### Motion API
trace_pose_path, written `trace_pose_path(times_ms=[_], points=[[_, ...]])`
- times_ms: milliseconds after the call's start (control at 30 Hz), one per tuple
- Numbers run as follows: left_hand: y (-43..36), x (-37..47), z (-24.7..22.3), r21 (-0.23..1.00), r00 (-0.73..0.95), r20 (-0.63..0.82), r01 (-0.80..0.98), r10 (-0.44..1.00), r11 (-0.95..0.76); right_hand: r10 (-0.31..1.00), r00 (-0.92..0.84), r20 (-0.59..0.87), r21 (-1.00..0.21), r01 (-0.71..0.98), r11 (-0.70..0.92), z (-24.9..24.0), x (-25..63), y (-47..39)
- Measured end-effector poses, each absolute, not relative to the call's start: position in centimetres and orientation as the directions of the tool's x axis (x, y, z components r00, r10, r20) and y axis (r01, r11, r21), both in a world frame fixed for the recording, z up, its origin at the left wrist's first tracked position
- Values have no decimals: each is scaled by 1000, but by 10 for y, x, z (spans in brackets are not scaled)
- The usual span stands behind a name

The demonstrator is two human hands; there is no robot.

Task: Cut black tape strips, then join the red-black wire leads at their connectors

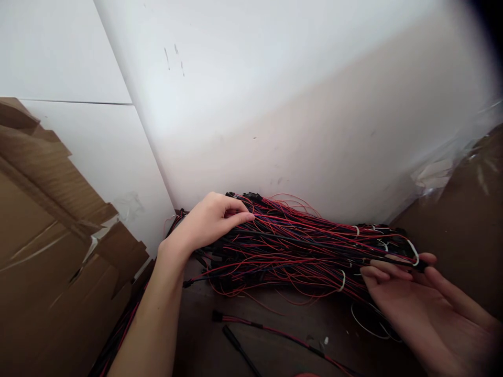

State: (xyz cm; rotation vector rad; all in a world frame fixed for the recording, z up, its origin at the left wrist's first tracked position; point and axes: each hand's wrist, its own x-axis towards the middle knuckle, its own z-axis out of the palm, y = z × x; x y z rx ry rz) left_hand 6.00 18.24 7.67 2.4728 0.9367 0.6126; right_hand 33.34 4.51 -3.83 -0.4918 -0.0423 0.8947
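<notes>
A long heap of red and black wire harnesses point(291, 241) lies against the white wall, with several white ties round its bundles. Over its left part, my left hand point(218, 220) is closed, thumb and forefinger pinched on red wires. At the right end, my right hand point(412, 298) is turned palm up, its fingers curled round the black end of a wire harness beside a white tie point(413, 252). Black connectors point(251, 197) show at the left end of the heap; my left hand hides some of them.
A torn cardboard box point(43, 225) stands at the left. Nearer me on the dark surface lie a separate red and black cable point(271, 329) and a black rod-like piece point(240, 350). Clear plastic wrap point(444, 167) hangs over a brown surface at right. The white wall point(275, 104) rises behind.
</notes>
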Motion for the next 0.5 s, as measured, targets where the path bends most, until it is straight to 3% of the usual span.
trace_pose_path(times_ms=[500], points=[[182, 60, 77, 501, 683, 284, 493, 673, -711, 756, 634, -164, -448, -730, 516, -41, 335, 45]])
